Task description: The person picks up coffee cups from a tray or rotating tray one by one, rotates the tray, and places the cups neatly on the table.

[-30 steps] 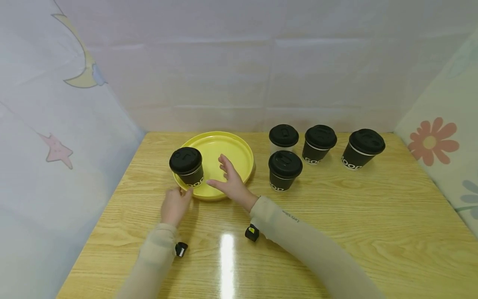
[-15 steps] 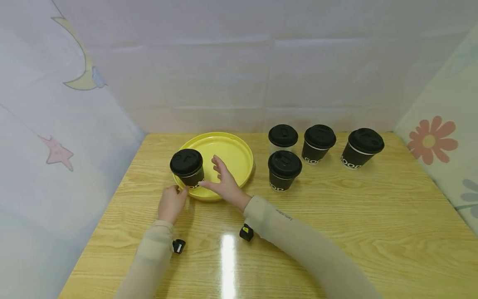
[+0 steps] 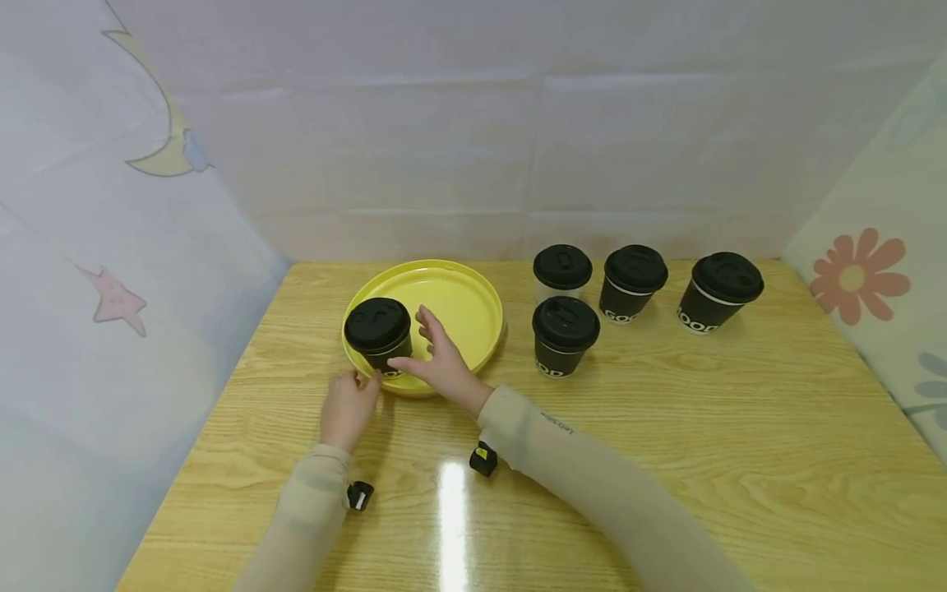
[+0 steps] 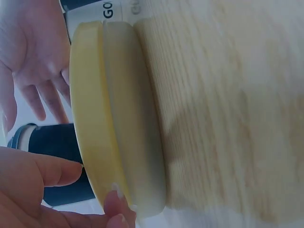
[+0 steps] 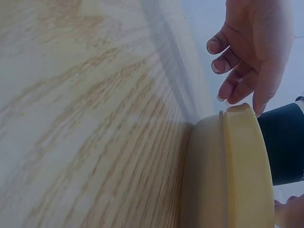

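A black lidded paper coffee cup (image 3: 377, 327) stands upright at the front left of a round yellow turntable (image 3: 460, 308). In the left wrist view the turntable's rim (image 4: 92, 104) sits above a paler base (image 4: 135, 118). My left hand (image 3: 349, 409) pinches the front-left rim, thumb on the inner side beside the cup and fingertips on the outer side. My right hand (image 3: 446, 372) is spread over the turntable, thumb and fingers apart. Its thumb overlaps the cup's lower right side in the head view. Nothing is in its grasp.
To the right on the wooden table (image 3: 666, 460) stand several more lidded cups: one in front (image 3: 565, 337), a pale-bodied one (image 3: 562, 275) behind it, a dark one (image 3: 634, 284), and another farther right (image 3: 718, 292). Printed cloth walls (image 3: 473, 156) border the table.
The cup has shifted slightly right and toward the front, along the turntable's edge. My right hand has moved left, closer to the cup. My left hand stays at the front-left rim.
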### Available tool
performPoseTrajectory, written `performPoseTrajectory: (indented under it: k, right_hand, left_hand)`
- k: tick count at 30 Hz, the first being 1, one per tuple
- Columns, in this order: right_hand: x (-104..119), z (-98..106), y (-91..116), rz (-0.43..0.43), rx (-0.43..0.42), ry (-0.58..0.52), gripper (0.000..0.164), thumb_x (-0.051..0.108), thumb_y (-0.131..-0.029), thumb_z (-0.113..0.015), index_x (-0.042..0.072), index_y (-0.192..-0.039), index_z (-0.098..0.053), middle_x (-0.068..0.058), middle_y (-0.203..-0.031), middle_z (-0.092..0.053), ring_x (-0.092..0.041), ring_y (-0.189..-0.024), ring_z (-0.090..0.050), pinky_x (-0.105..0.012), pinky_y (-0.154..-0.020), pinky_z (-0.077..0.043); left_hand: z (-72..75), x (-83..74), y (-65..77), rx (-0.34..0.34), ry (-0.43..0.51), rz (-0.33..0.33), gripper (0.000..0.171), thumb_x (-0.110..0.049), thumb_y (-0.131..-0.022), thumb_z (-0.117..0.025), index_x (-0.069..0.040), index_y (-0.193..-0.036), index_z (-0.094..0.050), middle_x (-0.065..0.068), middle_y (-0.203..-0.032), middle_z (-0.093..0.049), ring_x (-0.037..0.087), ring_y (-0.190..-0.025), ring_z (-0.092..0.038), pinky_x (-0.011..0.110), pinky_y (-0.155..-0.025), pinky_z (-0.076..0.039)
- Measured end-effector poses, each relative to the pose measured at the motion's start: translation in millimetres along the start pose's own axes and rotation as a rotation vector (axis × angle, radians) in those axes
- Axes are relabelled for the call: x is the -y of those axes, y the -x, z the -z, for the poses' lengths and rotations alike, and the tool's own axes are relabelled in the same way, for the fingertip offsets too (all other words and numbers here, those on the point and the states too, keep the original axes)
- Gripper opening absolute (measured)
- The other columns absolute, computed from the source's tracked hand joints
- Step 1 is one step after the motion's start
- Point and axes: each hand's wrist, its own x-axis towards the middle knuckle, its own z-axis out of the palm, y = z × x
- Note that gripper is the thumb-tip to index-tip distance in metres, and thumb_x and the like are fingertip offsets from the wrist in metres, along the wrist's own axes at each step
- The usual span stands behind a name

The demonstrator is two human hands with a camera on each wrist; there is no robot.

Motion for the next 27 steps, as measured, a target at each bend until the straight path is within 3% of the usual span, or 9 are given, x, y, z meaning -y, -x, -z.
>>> performPoseTrajectory:
  k: [5,11,14,16,18,23,27]
  right_hand:
    - [-1.2,-5.1,-4.1,-0.021,-0.013,-0.005,0.097,0.014,-0.089,-0.072,0.007,-0.156,-0.003,-0.016,-0.159,-0.013,-0.033,-0.145,-0.017,-0.050,-0.115,-0.019]
    - [-2.4,-13.0,-8.3,-0.035,-0.014,-0.016,0.101,0.013,-0.087,-0.074,0.008,-0.156,0.000,-0.015,-0.160,-0.009,-0.032,-0.145,-0.016,-0.049,-0.115,-0.020]
    - [-2.4,-14.5,-9.1,-0.036,-0.020,-0.001,0.102,0.013,-0.087,-0.075,0.009,-0.156,0.000,-0.013,-0.161,-0.008,-0.030,-0.145,-0.017,-0.048,-0.115,-0.021]
    - [-2.4,-14.4,-9.9,-0.027,-0.028,0.011,0.103,0.013,-0.086,-0.075,0.010,-0.156,0.000,-0.012,-0.161,-0.008,-0.029,-0.145,-0.018,-0.048,-0.115,-0.021]
    - [-2.5,-14.0,-11.1,-0.007,-0.033,0.019,0.105,0.013,-0.085,-0.076,0.010,-0.156,0.000,-0.013,-0.160,-0.009,-0.028,-0.144,-0.019,-0.049,-0.114,-0.021]
    - [-1.8,-13.2,-12.6,0.000,-0.029,0.030,0.110,0.013,-0.082,-0.079,0.012,-0.156,0.002,-0.013,-0.160,-0.009,-0.026,-0.145,-0.016,-0.050,-0.115,-0.019]
    - [-1.3,-13.1,-12.5,-0.023,-0.031,0.033,0.114,0.013,-0.081,-0.081,0.017,-0.156,0.005,-0.011,-0.161,-0.007,-0.024,-0.146,-0.013,-0.048,-0.116,-0.017]
  left_hand:
    - [2.3,2.3,-3.9,-0.028,-0.011,0.002,0.054,-0.027,-0.100,-0.044,0.020,-0.126,-0.049,0.037,-0.122,-0.050,0.050,-0.112,-0.051,0.058,-0.092,-0.043]
    - [2.3,3.2,-7.5,-0.029,-0.018,-0.007,0.045,-0.020,-0.098,-0.044,0.018,-0.119,-0.054,0.037,-0.118,-0.051,0.049,-0.108,-0.053,0.057,-0.088,-0.045]
    - [0.7,2.4,-8.8,-0.034,-0.009,-0.021,0.034,-0.018,-0.097,-0.046,0.012,-0.098,-0.060,0.028,-0.094,-0.057,0.038,-0.082,-0.058,0.046,-0.071,-0.049]
    - [-0.6,1.6,-9.4,-0.039,-0.003,-0.033,0.027,-0.017,-0.095,-0.048,0.004,-0.081,-0.057,0.016,-0.074,-0.052,0.027,-0.062,-0.049,0.037,-0.056,-0.043]
    - [-1.2,0.0,-9.2,-0.042,0.007,-0.041,0.025,-0.017,-0.093,-0.050,-0.004,-0.071,-0.048,0.008,-0.067,-0.043,0.019,-0.055,-0.037,0.031,-0.049,-0.033]
    - [-2.6,-4.3,-3.5,-0.034,0.034,-0.035,0.020,-0.018,-0.091,-0.054,-0.003,-0.079,-0.053,0.010,-0.076,-0.046,0.020,-0.062,-0.039,0.029,-0.050,-0.031]
    - [-4.4,-5.8,0.4,-0.013,0.051,-0.029,0.018,-0.020,-0.092,-0.055,-0.003,-0.086,-0.055,0.007,-0.071,-0.043,0.019,-0.058,-0.037,0.030,-0.049,-0.031]
